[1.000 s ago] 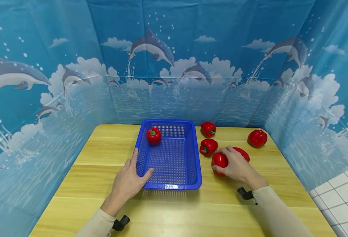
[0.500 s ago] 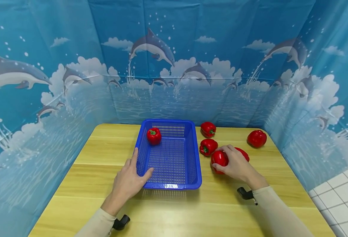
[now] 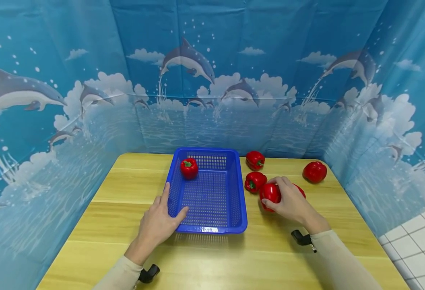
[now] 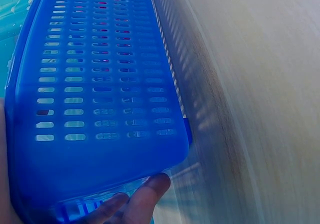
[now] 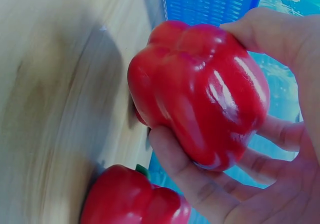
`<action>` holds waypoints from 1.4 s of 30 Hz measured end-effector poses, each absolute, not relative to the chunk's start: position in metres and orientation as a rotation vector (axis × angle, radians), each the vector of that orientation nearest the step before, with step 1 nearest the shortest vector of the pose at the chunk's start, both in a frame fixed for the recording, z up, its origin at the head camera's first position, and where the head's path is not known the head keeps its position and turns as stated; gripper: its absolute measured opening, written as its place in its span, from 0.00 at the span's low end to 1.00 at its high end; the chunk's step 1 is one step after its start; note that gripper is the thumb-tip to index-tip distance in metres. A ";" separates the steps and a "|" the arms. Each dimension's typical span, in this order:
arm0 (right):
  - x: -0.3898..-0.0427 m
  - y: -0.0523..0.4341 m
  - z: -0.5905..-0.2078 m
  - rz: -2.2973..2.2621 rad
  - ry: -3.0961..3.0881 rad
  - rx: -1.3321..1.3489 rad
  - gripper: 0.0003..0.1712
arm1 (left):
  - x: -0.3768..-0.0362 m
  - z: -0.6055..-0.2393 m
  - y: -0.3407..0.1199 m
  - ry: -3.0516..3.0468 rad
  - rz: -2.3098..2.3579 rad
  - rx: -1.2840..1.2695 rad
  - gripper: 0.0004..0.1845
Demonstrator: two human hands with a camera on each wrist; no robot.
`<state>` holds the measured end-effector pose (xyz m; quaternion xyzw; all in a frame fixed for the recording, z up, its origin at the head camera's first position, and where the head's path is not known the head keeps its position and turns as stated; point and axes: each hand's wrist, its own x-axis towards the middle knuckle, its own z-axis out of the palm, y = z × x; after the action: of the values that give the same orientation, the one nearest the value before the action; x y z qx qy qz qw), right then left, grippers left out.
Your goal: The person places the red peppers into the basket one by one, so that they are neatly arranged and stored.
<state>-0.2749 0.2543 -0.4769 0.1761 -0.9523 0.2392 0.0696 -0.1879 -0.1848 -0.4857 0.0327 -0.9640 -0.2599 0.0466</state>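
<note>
- Left arm (image 3: pixel 118 274) angled forward and inward
- Left grip (image 3: pixel 156 223): index finger extended, thumb spread away from it
- Right arm (image 3: pixel 343 257) likewise angled inward
- Right grip (image 3: pixel 290 201): fingers curved, thumb opposed, grasping

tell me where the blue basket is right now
In the head view, the blue basket sits on the wooden table, lower middle of the picture, with the left hand at its near left corner and loose red peppers to its right.
</note>
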 end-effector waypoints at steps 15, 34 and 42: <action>-0.275 0.251 -0.466 0.778 -2.819 0.523 0.39 | -0.189 -0.489 -0.186 -2.934 -0.781 0.094 0.62; -0.278 0.236 -0.452 0.822 -2.766 0.595 0.42 | -0.190 -0.488 -0.186 -2.917 -0.795 0.077 0.62; -0.278 0.229 -0.452 0.834 -2.735 0.629 0.48 | -0.190 -0.489 -0.186 -2.920 -0.792 0.085 0.62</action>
<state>-0.2778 0.2293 -0.4518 0.2137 -0.9289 0.2832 0.1065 -0.1899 -0.1858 -0.4886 0.0282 -0.9632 -0.2611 0.0573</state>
